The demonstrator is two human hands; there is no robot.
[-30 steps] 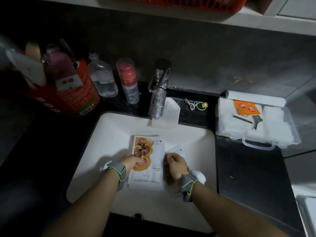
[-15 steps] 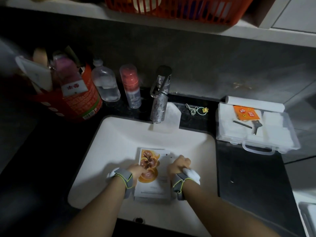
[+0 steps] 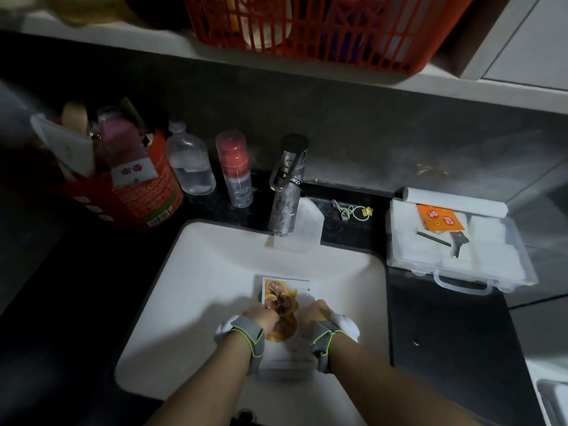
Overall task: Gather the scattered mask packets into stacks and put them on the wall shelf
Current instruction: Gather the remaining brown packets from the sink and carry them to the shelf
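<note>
A stack of white mask packets (image 3: 284,298), the top one printed with an orange and brown picture, is held over the white sink basin (image 3: 199,272). My left hand (image 3: 261,316) grips the stack's left edge. On the right edge, my right hand (image 3: 316,313) grips it too. Both wrists wear grey bands. Another white packet (image 3: 302,224) lies on the basin's back rim beside the faucet (image 3: 285,192). The white wall shelf (image 3: 138,40) runs across the top of the view.
An orange basket (image 3: 322,29) stands on the shelf. On the dark counter sit a red tub of toiletries (image 3: 138,192), a clear bottle (image 3: 189,164), a red-capped can (image 3: 235,170), a green band (image 3: 353,210) and a clear plastic case (image 3: 455,247).
The loose packet at the right has been drawn onto the stack. Both hands closed in on the stack's sides and pulled it nearer. The view tilted up, showing more of the shelf.
</note>
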